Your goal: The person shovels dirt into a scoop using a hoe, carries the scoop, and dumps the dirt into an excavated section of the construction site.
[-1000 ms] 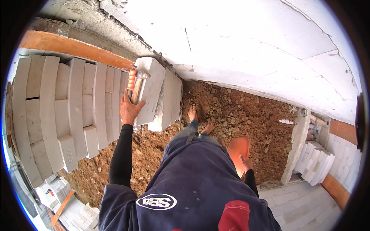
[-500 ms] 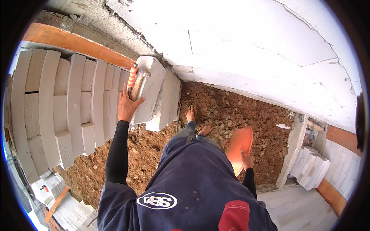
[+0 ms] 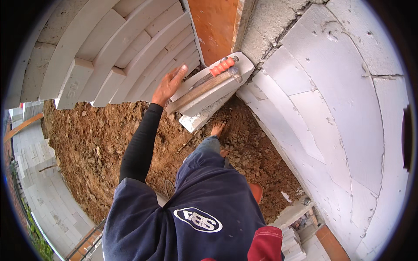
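Plainly, the person's left hand is empty, its fingers stretched out and loosely parted, with nothing gripped. It hovers over the near end of the hammer, close to the wooden handle; whether skin and wood touch is hard to tell. Just beyond the hammer, on the side away from the body, lies a chisel with an orange grip. Both tools are already laid down, side by side, on the pale block to the right of the hand, and neither is in use.

Below that block, nearer the person, another block juts out, its end rough. Whether the two are fixed or merely set down cannot be told. To the left of the hand and beyond it rises a stack of blocks, several ends sticking out unevenly. Farther right stands a wall, already built up, with joint lines and a few small pits showing. Under and around the hand the soil is bare and lumpy, not covered over. An orange scoop peeks out past the shirt. The right hand is out of view, so its grip cannot be told.
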The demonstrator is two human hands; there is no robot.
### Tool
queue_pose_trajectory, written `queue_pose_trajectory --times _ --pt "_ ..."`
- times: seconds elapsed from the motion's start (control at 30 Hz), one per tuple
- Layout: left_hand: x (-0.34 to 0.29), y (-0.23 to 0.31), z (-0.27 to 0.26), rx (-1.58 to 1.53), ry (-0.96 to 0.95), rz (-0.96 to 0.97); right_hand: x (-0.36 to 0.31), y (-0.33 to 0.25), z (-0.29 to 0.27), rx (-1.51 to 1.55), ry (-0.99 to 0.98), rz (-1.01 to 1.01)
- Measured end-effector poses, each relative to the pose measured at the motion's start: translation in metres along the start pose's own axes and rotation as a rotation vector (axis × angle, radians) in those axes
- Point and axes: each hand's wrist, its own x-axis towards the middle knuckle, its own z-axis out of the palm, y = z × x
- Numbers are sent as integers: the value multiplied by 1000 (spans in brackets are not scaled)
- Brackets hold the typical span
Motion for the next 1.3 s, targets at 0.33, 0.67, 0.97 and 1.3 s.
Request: queue_pose_trajectory --times 0.33,0.67,0.97,1.3 --pt "-48 -121 4 -648 109 -445 -25 -112 -79 141 145 -84" --pt "-48 -131 12 -806 161 -564 -37 -206 -152 13 125 -243" --pt "-256 -268 68 -551 310 -1179 25 -205 -202 -133 78 -214" --pt "-353 -227 151 -675 497 -1230 91 -205 -242 -325 148 -500"
